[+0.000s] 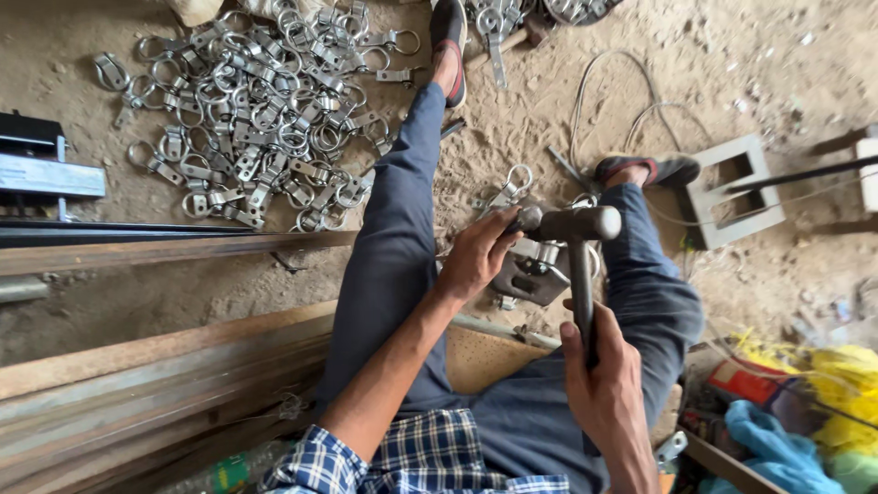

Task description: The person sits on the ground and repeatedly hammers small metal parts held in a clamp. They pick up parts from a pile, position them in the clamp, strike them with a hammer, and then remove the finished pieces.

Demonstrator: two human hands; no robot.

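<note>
Both hands busy: right hand (pixel 604 389) fisted round hammer (pixel 578 247), left hand (pixel 477 254) pinching a metal clamp (pixel 512 197) on crowded anvil block (pixel 535 274).

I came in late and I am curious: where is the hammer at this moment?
In the head view the hammer is right of centre, its handle held in the right hand, its head raised over the metal block between the legs, beside the left hand.

A big heap of grey metal ring clamps (pixel 256 110) lay on the sandy ground (pixel 732 55). Long rusty steel bars (pixel 155 366) lay at the left. A hollow concrete block (pixel 736 187) stood at the right, near yellow and blue cloths (pixel 805 421).
</note>
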